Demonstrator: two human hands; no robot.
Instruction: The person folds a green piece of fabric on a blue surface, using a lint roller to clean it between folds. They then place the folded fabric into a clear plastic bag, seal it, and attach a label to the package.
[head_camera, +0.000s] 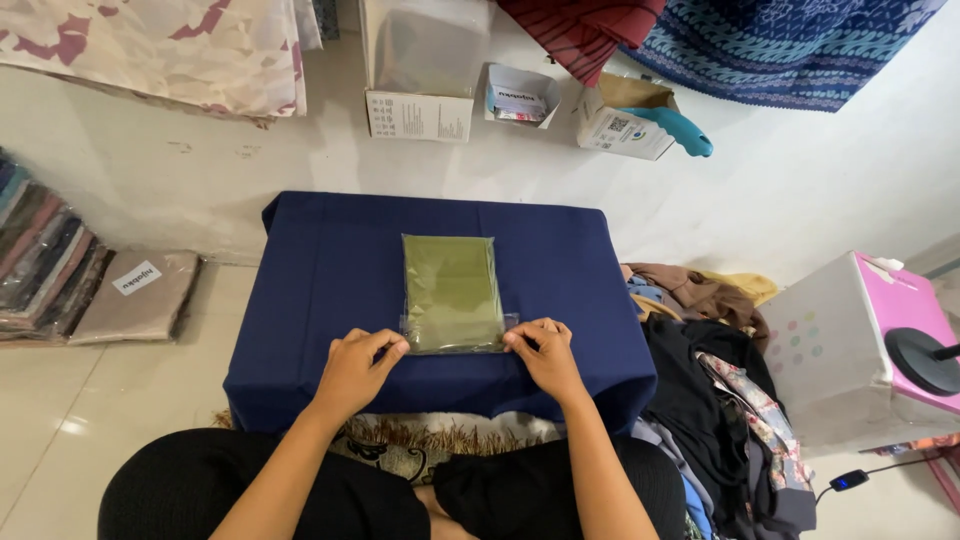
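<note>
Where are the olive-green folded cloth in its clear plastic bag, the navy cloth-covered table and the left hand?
Olive-green folded cloth in clear plastic bag (452, 290): head view, middle of the fold.
Navy cloth-covered table (330, 260): head view, bare left part.
Left hand (355, 368): head view, back of hand.

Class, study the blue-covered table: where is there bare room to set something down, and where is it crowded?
Bare blue cloth lies left of the green packet, and again to its right and beyond its far end. The near edge is crowded: the left hand and right hand pinch the packet's near corners. The clothes pile crowds the floor on the right.
</note>
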